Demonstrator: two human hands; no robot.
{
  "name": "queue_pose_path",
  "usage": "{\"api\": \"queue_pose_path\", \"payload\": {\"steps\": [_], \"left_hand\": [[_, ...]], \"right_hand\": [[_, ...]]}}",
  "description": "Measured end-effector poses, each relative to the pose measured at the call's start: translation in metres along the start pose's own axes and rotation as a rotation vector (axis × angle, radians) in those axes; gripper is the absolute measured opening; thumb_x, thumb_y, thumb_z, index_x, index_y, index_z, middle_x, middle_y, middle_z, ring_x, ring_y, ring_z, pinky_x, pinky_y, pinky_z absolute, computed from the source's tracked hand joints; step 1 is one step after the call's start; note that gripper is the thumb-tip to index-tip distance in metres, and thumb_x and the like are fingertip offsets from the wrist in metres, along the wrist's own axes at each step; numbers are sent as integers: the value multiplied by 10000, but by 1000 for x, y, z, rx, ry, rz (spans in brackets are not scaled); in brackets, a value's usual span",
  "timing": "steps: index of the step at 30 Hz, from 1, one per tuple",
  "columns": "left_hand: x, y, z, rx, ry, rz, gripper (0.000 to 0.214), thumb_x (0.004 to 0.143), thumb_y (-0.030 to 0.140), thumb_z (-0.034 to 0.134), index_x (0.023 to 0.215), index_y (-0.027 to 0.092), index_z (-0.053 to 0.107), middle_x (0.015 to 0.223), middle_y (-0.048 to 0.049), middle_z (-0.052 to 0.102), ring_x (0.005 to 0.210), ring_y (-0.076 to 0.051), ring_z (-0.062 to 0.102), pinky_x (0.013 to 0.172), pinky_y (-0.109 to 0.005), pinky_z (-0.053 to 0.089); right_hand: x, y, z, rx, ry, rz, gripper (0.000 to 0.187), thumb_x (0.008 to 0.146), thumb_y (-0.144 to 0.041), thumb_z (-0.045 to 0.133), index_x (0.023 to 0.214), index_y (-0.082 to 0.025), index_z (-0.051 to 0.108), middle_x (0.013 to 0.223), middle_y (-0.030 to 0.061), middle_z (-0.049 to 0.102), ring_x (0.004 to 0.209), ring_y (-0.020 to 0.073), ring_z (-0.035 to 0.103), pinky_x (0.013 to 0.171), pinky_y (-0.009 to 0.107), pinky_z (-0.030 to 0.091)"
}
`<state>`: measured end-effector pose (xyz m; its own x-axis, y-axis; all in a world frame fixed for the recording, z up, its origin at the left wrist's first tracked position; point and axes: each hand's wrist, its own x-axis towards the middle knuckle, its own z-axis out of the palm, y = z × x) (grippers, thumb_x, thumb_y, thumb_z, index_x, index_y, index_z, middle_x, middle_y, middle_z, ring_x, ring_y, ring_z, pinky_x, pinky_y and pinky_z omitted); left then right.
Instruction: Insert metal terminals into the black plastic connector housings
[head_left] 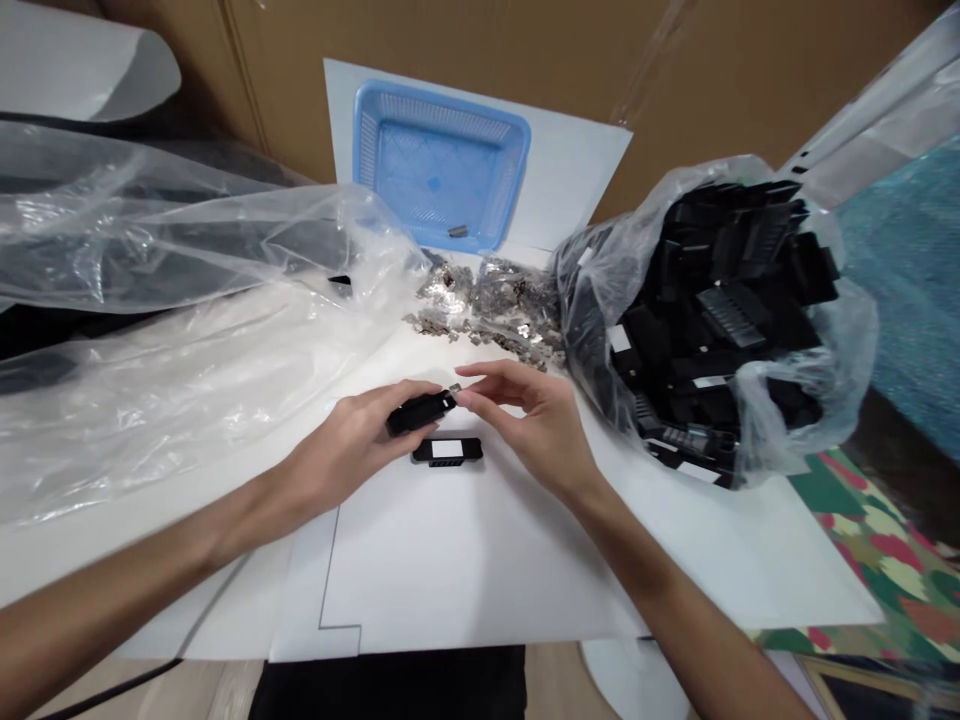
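Left hand [349,437]: fingers gripping a black part [415,413] above the bench [450,560], midway between front and far edges
Right hand [538,420]: thumb at a small metal piece [454,388] by that part's end; cannot tell if gripped
Second black part [448,451]: just nearer the front edge
Far edge: blue basket [521,135]

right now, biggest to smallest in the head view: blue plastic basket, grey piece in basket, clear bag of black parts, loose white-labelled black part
1. Clear bag of black parts
2. Blue plastic basket
3. Loose white-labelled black part
4. Grey piece in basket
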<state>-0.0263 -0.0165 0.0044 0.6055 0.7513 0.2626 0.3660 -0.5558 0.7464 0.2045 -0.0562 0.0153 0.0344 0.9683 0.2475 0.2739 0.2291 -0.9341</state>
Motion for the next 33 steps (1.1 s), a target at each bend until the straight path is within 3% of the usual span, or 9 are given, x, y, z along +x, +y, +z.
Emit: {"api": "queue_pose_path", "payload": {"steps": [5,10,14,16,19,22,25,28,33], "left_hand": [[-1,4,0,37,-4,23,346,1041,387,677,1374,297,649,1293,19,778,1102,-173,774,936,-243,632],[-3,1,0,115,23,140,368,1056,324,657,1417,266,612,1312,-19,770,1108,-181,772,924,-260,643],[-5,0,0,136,95,190,378,1054,321,665,1423,267,602,1315,-24,774,1061,-161,785,912,-233,646],[-5,2,-1,111,109,193,390,1043,304,685,1423,284,603,1318,-16,773,1063,-152,785,906,-212,637],[-5,7,-3,62,113,239,378,1043,238,679,1412,294,617,1282,-19,771,1074,-147,772,912,-206,620],[-5,9,-5,81,73,280,379,1057,196,640,1423,291,618,1234,-50,740,1066,-164,749,904,-246,611],[-6,9,-7,116,22,278,385,1064,204,624,1437,296,607,1157,-56,698,939,-154,725,800,-252,596],[-6,9,-10,106,-26,264,351,1075,224,614,1419,293,620,1104,-44,675,830,-129,686,740,-247,568],[-5,14,-17,102,-93,250,318,1115,263,530,1408,292,651,1109,-53,666,888,-148,694,754,-255,566]], "right_hand": [[-5,-5,4,-92,21,-31,47,897,-253,825,898,-210,804,873,17,823,791,186,789,797,321,667],[-8,-6,7,-163,10,-118,49,940,-204,775,899,-212,801,872,25,799,809,184,770,772,319,661],[-8,-3,2,-110,-110,-152,65,987,-236,732,999,-225,795,1108,60,787,1050,207,774,868,325,677],[-9,-1,1,-4,-157,-112,141,977,-251,756,1117,-244,757,1225,54,776,1132,210,769,940,341,682],[-10,2,3,84,-169,-92,363,948,-263,803,1289,-283,681,1170,19,804,1087,198,794,983,359,683],[-12,4,6,63,-144,-114,521,950,-254,800,1434,-316,617,1145,5,823,1067,195,803,1009,377,681],[-14,3,6,25,-140,-105,638,960,-265,786,1545,-335,542,1132,4,826,1007,198,810,986,404,696],[-16,2,4,-22,-141,-95,686,958,-288,786,1584,-345,512,1102,4,825,939,197,806,937,410,710],[-15,-1,6,9,-127,-163,634,948,-227,790,1535,-341,580,1064,-5,814,940,174,775,858,337,704]]}}
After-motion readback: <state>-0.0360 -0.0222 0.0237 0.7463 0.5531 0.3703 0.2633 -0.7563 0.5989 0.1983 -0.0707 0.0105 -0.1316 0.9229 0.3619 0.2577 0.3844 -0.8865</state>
